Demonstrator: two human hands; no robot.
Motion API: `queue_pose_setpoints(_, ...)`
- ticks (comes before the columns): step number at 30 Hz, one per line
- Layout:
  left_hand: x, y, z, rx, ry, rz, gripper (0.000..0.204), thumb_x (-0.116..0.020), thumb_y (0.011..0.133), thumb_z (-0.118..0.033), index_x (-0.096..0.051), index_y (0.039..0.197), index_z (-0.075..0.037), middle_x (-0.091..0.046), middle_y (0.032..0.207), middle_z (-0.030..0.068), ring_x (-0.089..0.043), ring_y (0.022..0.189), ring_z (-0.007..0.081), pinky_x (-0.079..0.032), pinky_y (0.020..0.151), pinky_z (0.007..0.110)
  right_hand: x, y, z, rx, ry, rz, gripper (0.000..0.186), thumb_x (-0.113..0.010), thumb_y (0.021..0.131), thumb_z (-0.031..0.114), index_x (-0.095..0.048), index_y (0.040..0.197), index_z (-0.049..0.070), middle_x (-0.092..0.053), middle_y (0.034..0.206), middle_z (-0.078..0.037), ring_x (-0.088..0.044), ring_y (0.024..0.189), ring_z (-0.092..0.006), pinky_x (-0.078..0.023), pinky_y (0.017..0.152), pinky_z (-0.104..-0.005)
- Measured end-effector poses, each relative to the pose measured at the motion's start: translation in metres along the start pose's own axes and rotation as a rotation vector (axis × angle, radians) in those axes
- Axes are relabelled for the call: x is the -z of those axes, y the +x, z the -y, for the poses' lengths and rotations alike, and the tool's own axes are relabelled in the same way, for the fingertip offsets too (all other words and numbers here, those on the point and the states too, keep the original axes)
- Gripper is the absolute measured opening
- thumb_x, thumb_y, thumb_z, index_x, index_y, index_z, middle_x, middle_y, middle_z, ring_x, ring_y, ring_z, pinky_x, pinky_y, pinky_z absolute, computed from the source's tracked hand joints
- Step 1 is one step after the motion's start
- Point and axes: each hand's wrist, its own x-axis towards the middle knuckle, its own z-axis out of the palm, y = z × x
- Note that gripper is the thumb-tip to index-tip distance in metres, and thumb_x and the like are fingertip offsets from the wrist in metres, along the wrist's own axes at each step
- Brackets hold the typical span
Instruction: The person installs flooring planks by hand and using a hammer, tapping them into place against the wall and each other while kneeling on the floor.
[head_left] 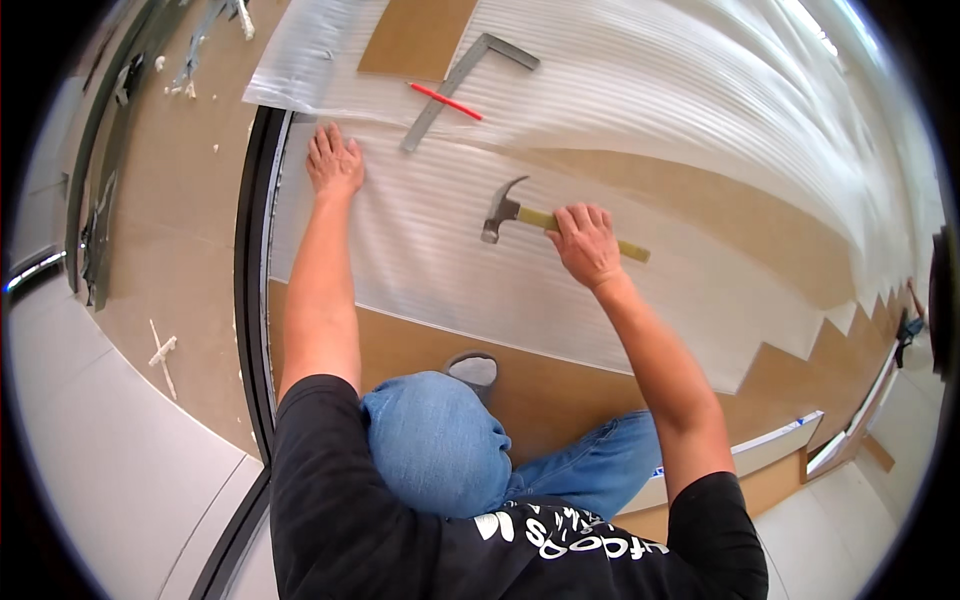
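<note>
My right hand is wrapped round the yellowish handle of a claw hammer. The hammer's steel head points left and lies low over, or on, the white foam underlay; which of the two I cannot tell. At the left, my left hand rests flat on the underlay with its fingers stretched forward, beside a black metal floor track. Ahead, between the hands, a steel carpenter's square lies on the underlay, with a red pencil across its long arm.
A loose brown plank lies at the far edge. Stepped wood flooring runs along the right, near a white-edged board. Past the track are a bare tan floor with scraps and pale tiles. My knee and shoe are near the underlay's edge.
</note>
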Motion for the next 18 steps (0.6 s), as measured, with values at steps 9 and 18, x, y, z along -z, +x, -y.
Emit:
queue_pose_setpoints(9,-0.01,0.002,-0.012,0.041,0.061,-0.089,0.064,-0.04,0.106,-0.043,-0.034,0.161,-0.012,-0.028,0.169,0.013,-0.023,0.155,0.0319,-0.02,0.125,0.053,-0.009,0.093,-0.019,0.073,-0.094,0.115,0.033,-0.069,0.094,0.036,-0.063,0.115,0.011,-0.062,0.114,-0.008,-0.056,0.118,-0.0275,-0.04,0.105,-0.0429)
queue_pose_setpoints(18,-0.027,0.036,0.034,-0.137,0.118,-0.218,0.059,-0.055,0.102,-0.037,-0.045,0.153,-0.008,-0.05,0.153,0.014,-0.043,0.145,0.0319,-0.039,0.117,0.049,0.009,0.029,0.005,-0.192,0.064,-0.252,0.034,-0.059,0.091,0.012,-0.065,0.125,0.014,-0.061,0.125,-0.009,-0.055,0.126,-0.0291,-0.04,0.107,-0.0471)
